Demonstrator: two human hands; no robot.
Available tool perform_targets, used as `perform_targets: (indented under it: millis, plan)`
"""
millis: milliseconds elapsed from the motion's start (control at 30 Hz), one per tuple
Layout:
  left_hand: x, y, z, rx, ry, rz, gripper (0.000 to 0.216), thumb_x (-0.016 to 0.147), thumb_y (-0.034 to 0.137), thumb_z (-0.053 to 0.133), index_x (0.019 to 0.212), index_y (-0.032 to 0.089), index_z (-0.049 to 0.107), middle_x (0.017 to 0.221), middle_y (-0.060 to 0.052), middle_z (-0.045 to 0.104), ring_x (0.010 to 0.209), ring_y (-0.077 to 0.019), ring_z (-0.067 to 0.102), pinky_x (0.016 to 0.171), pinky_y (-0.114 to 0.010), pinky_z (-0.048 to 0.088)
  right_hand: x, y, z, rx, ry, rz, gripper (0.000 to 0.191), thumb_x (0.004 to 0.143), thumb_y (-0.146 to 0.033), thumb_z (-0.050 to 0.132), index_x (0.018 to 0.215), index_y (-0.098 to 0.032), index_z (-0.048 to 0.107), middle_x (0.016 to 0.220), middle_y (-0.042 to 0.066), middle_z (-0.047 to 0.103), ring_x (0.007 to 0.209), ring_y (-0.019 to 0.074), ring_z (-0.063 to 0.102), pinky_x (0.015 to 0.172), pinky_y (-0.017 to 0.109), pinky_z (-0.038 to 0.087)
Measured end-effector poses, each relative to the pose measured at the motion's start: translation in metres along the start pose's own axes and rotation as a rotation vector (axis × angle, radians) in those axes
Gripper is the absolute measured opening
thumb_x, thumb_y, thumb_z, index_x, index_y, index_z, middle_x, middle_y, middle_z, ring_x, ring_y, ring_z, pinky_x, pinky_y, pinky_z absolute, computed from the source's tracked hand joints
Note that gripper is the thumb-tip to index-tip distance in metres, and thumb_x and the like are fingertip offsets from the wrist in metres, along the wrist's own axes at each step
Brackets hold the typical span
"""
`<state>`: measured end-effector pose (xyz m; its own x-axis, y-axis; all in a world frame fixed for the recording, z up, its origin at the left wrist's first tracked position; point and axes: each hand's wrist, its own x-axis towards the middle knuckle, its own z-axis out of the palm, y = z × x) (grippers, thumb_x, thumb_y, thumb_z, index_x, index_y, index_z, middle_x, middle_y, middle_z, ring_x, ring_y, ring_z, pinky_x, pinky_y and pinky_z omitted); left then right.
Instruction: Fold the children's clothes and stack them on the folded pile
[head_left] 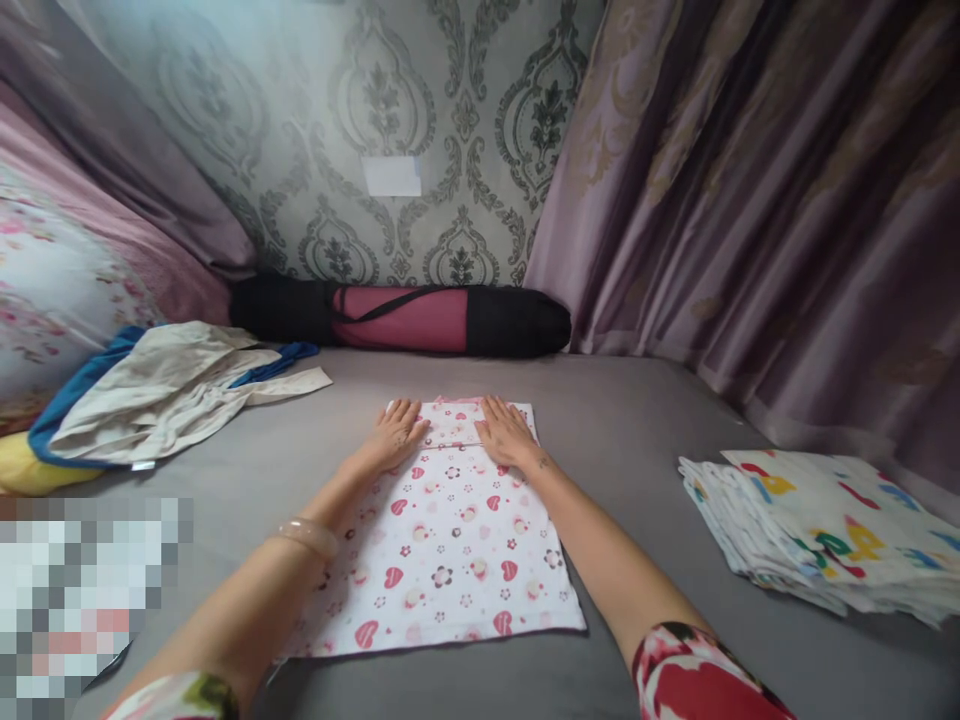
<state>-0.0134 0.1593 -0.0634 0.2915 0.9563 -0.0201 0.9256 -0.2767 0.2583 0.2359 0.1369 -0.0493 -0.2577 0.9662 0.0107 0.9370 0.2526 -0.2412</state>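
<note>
Heart-print cloth (450, 540) flat on grey sheet (622, 430), left hand (399, 430), right hand (507, 432) atop.

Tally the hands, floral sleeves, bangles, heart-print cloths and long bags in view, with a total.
Left hand, right hand: 2
Left sleeve, right sleeve: 2
Bangle: 1
Heart-print cloth: 1
Long bag: 1
Total: 7

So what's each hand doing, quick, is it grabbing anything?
Left hand: open, palm down on the cloth, not gripping it.
Right hand: open, palm down on the cloth too, not gripping it.
</note>
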Motion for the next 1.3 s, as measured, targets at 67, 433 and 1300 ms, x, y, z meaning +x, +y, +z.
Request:
perform_targets:
  millis: [67,433,1300]
  plan:
    - [-0.003,-0.003,-0.004,0.009,-0.003,0.016,0.072,0.095,0.055,0.018,0.151,0.011,0.027,0.158,-0.015,0.018,0.147,-0.0298,0.010,0.117,-0.050,0.012,0.000,0.005,-0.005,0.005,-0.001,0.011,0.065,0.098,-0.043,0.016,0.152,-0.007,0.023,0.159,0.010,0.018,0.147,0.0209,0.012,0.118,0.038,0.007]
    - [-0.018,-0.026,0.000,-0.091,0.047,0.009,0.073,0.093,0.056,0.021,0.149,0.011,0.029,0.158,-0.014,0.021,0.146,-0.0246,0.018,0.118,-0.048,0.011,-0.010,0.024,-0.007,-0.053,0.010,0.229,0.066,0.098,-0.042,0.020,0.149,0.001,0.025,0.157,0.018,0.020,0.146,0.0267,0.015,0.117,0.039,0.012]
    - [-0.025,-0.031,-0.010,-0.636,0.422,0.005,0.050,0.089,0.045,0.038,0.123,0.015,0.061,0.130,-0.010,0.061,0.123,-0.0229,0.053,0.110,-0.038,0.036,0.034,-0.080,0.017,-0.016,-0.021,-0.143,0.064,0.098,-0.040,0.018,0.150,-0.003,0.025,0.158,0.012,0.020,0.147,0.0212,0.013,0.118,0.038,0.005]
